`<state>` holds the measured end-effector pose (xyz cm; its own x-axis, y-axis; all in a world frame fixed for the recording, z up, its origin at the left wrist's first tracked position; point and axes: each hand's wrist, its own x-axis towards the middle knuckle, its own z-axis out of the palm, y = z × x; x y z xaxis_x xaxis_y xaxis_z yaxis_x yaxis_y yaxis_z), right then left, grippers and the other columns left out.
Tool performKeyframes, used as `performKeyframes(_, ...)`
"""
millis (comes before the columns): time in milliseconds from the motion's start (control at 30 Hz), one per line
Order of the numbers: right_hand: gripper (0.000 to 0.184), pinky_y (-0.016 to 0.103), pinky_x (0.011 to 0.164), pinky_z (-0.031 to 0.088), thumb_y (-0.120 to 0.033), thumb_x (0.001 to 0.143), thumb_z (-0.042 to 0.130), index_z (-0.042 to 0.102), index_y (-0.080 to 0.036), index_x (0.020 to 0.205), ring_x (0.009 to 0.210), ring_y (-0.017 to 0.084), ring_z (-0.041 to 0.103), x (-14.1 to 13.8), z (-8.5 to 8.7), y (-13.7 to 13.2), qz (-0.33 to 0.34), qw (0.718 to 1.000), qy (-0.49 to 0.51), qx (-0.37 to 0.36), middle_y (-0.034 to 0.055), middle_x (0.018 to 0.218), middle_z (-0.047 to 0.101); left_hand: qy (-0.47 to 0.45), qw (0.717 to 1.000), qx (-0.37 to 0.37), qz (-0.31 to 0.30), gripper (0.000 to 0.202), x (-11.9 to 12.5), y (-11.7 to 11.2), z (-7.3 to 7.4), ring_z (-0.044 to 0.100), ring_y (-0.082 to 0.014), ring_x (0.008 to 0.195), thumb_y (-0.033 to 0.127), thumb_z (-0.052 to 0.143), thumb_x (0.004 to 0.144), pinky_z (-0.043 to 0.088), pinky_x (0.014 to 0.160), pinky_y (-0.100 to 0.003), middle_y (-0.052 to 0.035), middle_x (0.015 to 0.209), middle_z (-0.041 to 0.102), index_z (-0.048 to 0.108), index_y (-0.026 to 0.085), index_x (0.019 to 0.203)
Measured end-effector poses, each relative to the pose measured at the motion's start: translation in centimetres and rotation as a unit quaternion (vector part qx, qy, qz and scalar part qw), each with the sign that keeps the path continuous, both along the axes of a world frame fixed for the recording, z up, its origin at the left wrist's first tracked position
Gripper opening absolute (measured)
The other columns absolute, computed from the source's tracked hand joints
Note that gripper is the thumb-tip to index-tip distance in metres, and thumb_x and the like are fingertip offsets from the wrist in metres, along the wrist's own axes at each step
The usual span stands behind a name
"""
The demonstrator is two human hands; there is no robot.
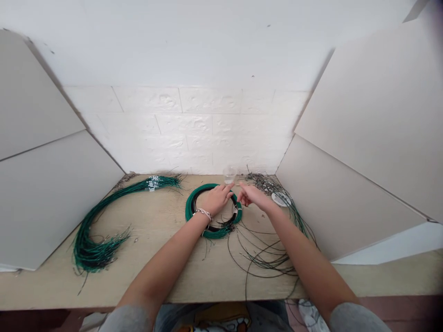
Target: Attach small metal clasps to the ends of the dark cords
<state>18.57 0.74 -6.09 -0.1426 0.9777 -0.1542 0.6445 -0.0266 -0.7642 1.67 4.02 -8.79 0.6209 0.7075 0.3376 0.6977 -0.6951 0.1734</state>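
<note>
My left hand (pixel 216 199) lies over a round coil of green and black wires (pixel 189 206), with its fingers stretched toward a small clear plastic cup (pixel 229 174) by the wall. Close by on the right, my right hand (pixel 254 196) has its index finger pointing toward the cup and its other fingers curled in. Whatever those curled fingers hold, if anything, is too small to make out. White ties (pixel 236 210) show on the right side of the coil. Loose dark green wires (pixel 266 263) spread over the table beneath my right forearm.
A curved bundle of green wires (pixel 88 226) with white beads or tags (pixel 152 183) lies at the left. Tangled wires with small pale pieces (pixel 265 183) and a white round disc (pixel 281 199) are at the back right. Pale boards (pixel 349 193) flank the wooden table (pixel 155 240).
</note>
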Motion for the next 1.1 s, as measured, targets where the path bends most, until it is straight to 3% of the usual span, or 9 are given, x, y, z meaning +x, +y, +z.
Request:
performKeyframes(67, 0.044, 0.021, 0.048, 0.033, -0.041, 0.084, 0.03, 0.06, -0.014, 0.066, 0.049, 0.01, 0.045, 0.7, -0.8, 0.2, -0.054, 0.995, -0.059, 0.055, 0.002, 0.056, 0.054, 0.004, 0.999, -0.042, 0.01, 0.046, -0.1, -0.1, 0.1, 0.058, -0.0178, 0.093, 0.041, 0.026, 0.091, 0.043, 0.078, -0.027, -0.0074, 0.104, 0.062, 0.039, 0.021, 0.13)
performKeyframes(167, 0.029, 0.022, 0.046, 0.025, -0.036, 0.072, 0.048, 0.052, -0.015, 0.053, 0.048, 0.01, 0.039, 0.9, -1.7, 0.3, -0.062, 0.989, -0.108, 0.078, -0.0018, 0.047, 0.043, -0.001, 0.998, -0.061, 0.006, 0.047, -0.3, -0.2, 0.2, 0.058, -0.0171, 0.097, 0.041, 0.021, 0.092, 0.043, 0.08, -0.027, -0.0074, 0.112, 0.06, 0.041, 0.02, 0.128)
performKeyframes(333, 0.027, 0.023, 0.045, 0.018, -0.023, 0.066, 0.05, 0.04, -0.016, 0.041, 0.044, 0.009, 0.029, 0.2, -2.6, 0.4, -0.059, 0.982, -0.159, 0.08, -0.0043, 0.039, 0.028, 0.026, 0.997, -0.031, -0.069, 0.048, -0.4, -0.2, 0.0, 0.051, -0.0148, 0.111, 0.037, 0.016, 0.092, 0.038, 0.094, -0.026, -0.006, 0.129, 0.049, 0.048, 0.018, 0.124)
performKeyframes(500, 0.026, 0.024, 0.045, 0.021, -0.019, 0.066, 0.047, 0.042, -0.016, 0.041, 0.044, 0.009, 0.031, -0.1, -2.9, 0.6, -0.076, 0.977, -0.183, 0.079, -0.0021, 0.039, 0.033, 0.091, 0.989, -0.019, -0.115, 0.05, -0.1, 0.0, -0.4, 0.05, -0.0169, 0.114, 0.038, 0.016, 0.092, 0.04, 0.094, -0.029, -0.0045, 0.132, 0.047, 0.052, 0.018, 0.121)
performKeyframes(800, 0.02, 0.024, 0.048, 0.027, -0.022, 0.063, 0.05, 0.051, -0.016, 0.045, 0.05, 0.013, 0.041, -0.5, -3.3, 0.8, -0.102, 0.974, -0.194, 0.056, 0.0038, 0.046, 0.048, 0.108, 0.985, 0.028, -0.132, 0.046, -0.1, 0.1, -0.5, 0.055, -0.0173, 0.107, 0.037, 0.018, 0.093, 0.045, 0.086, -0.029, -0.0052, 0.128, 0.051, 0.053, 0.021, 0.119)
performKeyframes(1100, 0.021, 0.022, 0.043, 0.031, -0.024, 0.066, 0.049, 0.059, -0.015, 0.051, 0.045, 0.012, 0.044, 0.1, -2.7, 0.7, -0.075, 0.99, -0.121, -0.006, 0.002, 0.046, 0.054, 0.101, 0.985, 0.021, -0.135, 0.045, 0.1, -0.2, 0.1, 0.056, -0.0161, 0.104, 0.034, 0.02, 0.093, 0.043, 0.087, -0.028, -0.0052, 0.122, 0.055, 0.058, 0.02, 0.111)
